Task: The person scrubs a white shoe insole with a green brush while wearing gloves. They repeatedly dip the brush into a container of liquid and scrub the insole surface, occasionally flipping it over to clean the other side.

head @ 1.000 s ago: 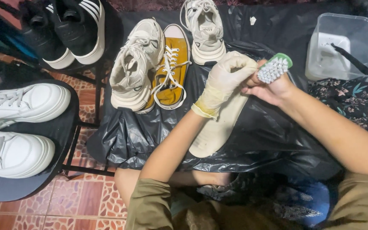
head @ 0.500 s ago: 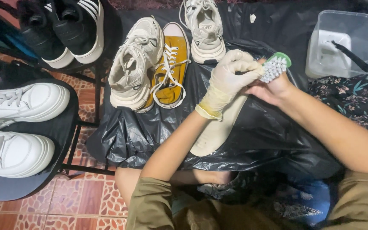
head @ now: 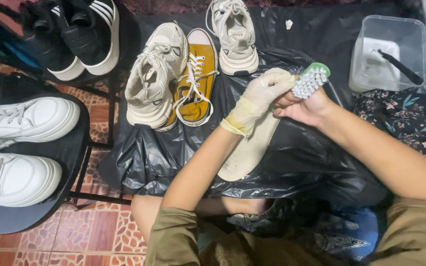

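glossy black plastic sheet point(head: 292, 157), matt insole point(head: 250, 148)

A pale beige insole point(head: 250, 148) lies slanted across the black plastic sheet point(head: 301, 162), toe end raised. Just above its toe sits a green-backed brush point(head: 310, 80), white bristles upward.

I'm seeing a cream rubber glove point(head: 255, 101), a green-backed scrub brush with white bristles point(head: 311, 80), a pale beige insole point(head: 248, 148), a mustard-yellow canvas sneaker with white laces point(head: 196, 81), glossy black plastic sheeting point(head: 311, 152), and a dark floral cloth point(head: 410, 118).

Black plastic sheet point(head: 292, 162) (crinkled) carries sneakers point(head: 155, 79), insole point(head: 250, 148) — plus tub point(head: 389, 53).
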